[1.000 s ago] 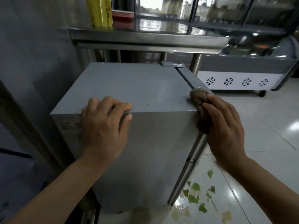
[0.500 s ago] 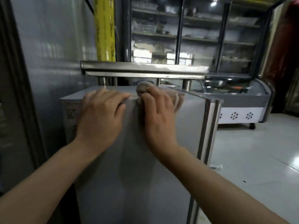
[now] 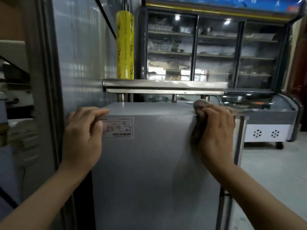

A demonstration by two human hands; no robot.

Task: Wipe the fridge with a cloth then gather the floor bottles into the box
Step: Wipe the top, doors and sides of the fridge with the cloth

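The small grey fridge [image 3: 149, 163] stands right before me, with its side panel facing me and a printed label [image 3: 119, 127] near the top left. My left hand [image 3: 83, 135] grips the top left edge, fingers over the top and thumb on the side. At the top right corner my right hand [image 3: 216, 135] holds a brown cloth [image 3: 199, 104] pressed against the fridge. No bottles and no box are in view.
A steel shelf [image 3: 164, 84] hangs just above the fridge's top, with a yellow film roll [image 3: 125, 45] upright on it. Behind stand a glass display cabinet [image 3: 216, 52] and a chest freezer [image 3: 269, 123] on the right. A grey wall panel [image 3: 79, 55] closes the left side.
My right hand slid the cloth along the top edge, from beside my left hand out to the right corner. My left hand kept its hold on the left edge.
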